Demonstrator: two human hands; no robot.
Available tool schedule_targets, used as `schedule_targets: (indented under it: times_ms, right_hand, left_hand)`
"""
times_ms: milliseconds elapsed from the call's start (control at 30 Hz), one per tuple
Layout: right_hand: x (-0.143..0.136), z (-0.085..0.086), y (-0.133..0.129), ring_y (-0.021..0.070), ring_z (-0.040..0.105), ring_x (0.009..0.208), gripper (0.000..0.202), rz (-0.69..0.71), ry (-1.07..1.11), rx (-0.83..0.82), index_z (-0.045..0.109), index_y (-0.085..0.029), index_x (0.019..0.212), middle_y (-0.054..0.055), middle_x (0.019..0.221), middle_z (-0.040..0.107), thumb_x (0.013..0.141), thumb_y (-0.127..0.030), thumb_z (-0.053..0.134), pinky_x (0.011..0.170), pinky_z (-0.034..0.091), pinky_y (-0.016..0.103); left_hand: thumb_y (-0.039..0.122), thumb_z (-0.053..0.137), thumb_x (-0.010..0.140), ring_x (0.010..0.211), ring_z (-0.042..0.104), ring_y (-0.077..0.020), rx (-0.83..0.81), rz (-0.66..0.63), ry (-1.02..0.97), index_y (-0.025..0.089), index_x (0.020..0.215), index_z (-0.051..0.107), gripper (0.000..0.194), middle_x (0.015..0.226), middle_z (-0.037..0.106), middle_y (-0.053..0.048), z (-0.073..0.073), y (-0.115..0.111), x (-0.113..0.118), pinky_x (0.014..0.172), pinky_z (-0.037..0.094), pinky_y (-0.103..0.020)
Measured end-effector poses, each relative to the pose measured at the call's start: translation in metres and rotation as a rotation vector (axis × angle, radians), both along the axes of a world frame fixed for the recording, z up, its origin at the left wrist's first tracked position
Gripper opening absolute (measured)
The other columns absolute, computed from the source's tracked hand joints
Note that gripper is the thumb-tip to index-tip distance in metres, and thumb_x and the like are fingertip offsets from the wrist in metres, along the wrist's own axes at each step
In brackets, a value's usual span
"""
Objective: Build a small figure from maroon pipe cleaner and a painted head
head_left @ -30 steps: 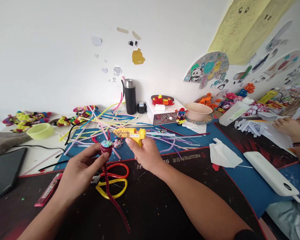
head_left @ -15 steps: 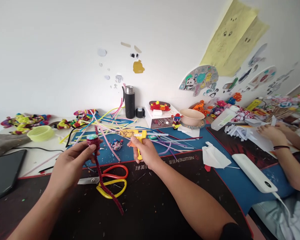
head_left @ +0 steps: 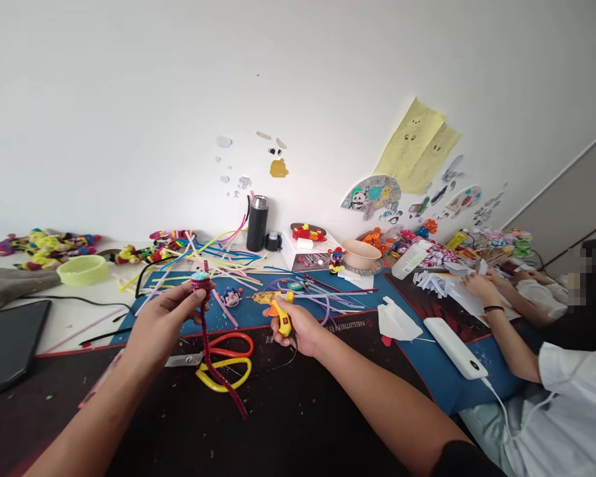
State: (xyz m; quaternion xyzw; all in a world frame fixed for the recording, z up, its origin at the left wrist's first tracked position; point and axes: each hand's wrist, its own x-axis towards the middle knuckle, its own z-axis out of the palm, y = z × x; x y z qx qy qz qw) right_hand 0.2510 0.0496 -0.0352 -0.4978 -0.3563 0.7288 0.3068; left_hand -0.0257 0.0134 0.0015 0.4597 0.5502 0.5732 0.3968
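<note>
My left hand (head_left: 166,319) pinches a dark red pipe-cleaner piece (head_left: 201,283) with a pale blue top; one long dark red stem (head_left: 213,374) hangs from it over the scissors. My right hand (head_left: 295,326) is wrapped round a yellow glue gun (head_left: 282,317), its nozzle pointing left toward the piece, some distance apart from it. Scissors with red and yellow handles (head_left: 224,385) lie on the black mat below. Between the hands, farther back, sits a small pink and blue figure (head_left: 231,296).
Loose coloured pipe cleaners (head_left: 223,248) spread behind the hands, near a black flask (head_left: 257,224). A green ring (head_left: 83,270) and a tablet (head_left: 12,344) are left. A white power bank (head_left: 455,348), tissue (head_left: 398,320) and another person's arm (head_left: 509,344) are right.
The view has shifted, showing more of the person at the right. My right hand has turned the glue gun and lowered it slightly. My left hand still holds the dark red piece.
</note>
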Motion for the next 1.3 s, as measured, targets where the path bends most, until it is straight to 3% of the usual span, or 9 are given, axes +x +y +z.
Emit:
schedule_targets:
  times_ms: [167,367,500,767,1133,1300]
  right_hand:
    - [0.005,-0.003,0.011,0.0134,0.063,0.045,0.061,0.08,-0.084,-0.013,0.073,-0.011,0.106,0.001,0.062,0.065,0.121,-0.064,0.046,0.04,0.036,0.02]
    - [0.008,-0.002,0.014,0.0149,0.068,0.047,0.064,0.171,-0.158,0.005,0.074,-0.01,0.106,0.004,0.066,0.069,0.124,-0.059,0.037,0.037,0.033,0.02]
    - [0.008,0.003,0.014,0.012,0.061,0.042,0.06,0.173,-0.212,0.021,0.072,-0.013,0.104,0.0,0.064,0.064,0.123,-0.06,0.04,0.037,0.034,0.019]
    - [0.011,0.014,0.008,0.014,0.069,0.047,0.064,0.233,-0.391,0.089,0.069,-0.014,0.097,0.005,0.07,0.073,0.125,-0.058,0.032,0.038,0.038,0.019]
    - [0.044,0.02,0.004,0.0106,0.053,0.037,0.057,0.206,-0.665,0.338,0.068,-0.018,0.079,-0.005,0.048,0.056,0.119,-0.057,0.057,0.045,0.035,0.022]
    - [0.049,0.01,-0.001,0.0106,0.048,0.041,0.052,0.167,-0.559,0.448,0.073,-0.018,0.086,-0.006,0.05,0.053,0.112,-0.062,0.068,0.05,0.033,0.025]
  left_hand:
    - [0.07,0.095,0.065,0.067,0.064,-0.0247,0.009,-0.034,0.021,0.024,0.08,0.085,0.049,0.071,0.073,-0.003,-0.002,0.002,0.002,0.068,0.054,-0.035]
    - [0.077,0.09,0.067,0.068,0.066,-0.0239,-0.017,-0.03,0.047,0.021,0.094,0.088,0.062,0.083,0.081,-0.006,-0.012,0.008,0.0,0.072,0.054,-0.036]
    - [0.076,0.089,0.067,0.069,0.067,-0.0246,-0.029,-0.045,0.06,0.02,0.097,0.088,0.063,0.083,0.082,-0.006,-0.009,0.007,-0.001,0.074,0.055,-0.037]
    - [0.076,0.087,0.064,0.069,0.067,-0.0254,-0.05,-0.053,0.081,0.021,0.093,0.087,0.062,0.082,0.083,-0.006,-0.002,0.004,0.001,0.076,0.056,-0.038]
    - [0.075,0.089,0.067,0.068,0.069,-0.0253,-0.01,-0.086,0.078,0.024,0.085,0.086,0.055,0.08,0.083,-0.005,-0.01,0.007,0.001,0.072,0.058,-0.038]
    - [0.064,0.102,0.064,0.087,0.077,-0.0289,-0.002,-0.158,-0.216,0.023,0.089,0.091,0.049,0.095,0.088,-0.011,-0.019,0.01,0.003,0.069,0.061,-0.032]
